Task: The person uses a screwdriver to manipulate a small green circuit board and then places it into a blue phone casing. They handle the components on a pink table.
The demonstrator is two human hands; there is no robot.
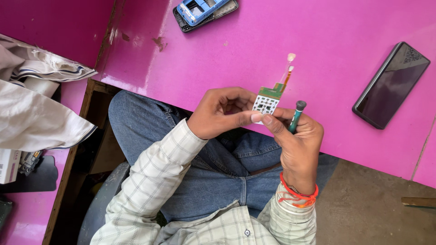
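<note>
My left hand point(218, 113) and my right hand point(297, 140) meet over the edge of a pink table point(272, 41). Between their fingertips they pinch a small keypad circuit board point(267, 100), white with dark contact pads, green at the top, with an orange flex strip sticking up. My right hand also holds a small teal-handled screwdriver point(296, 115) tucked upright against the palm. A red thread band circles my right wrist.
A black smartphone point(390, 84) lies face up on the table at right. A blue opened phone housing point(202, 11) rests at the far edge. White cloth point(36, 104) and a small white box point(9, 165) sit at left. My jeans-clad legs are below.
</note>
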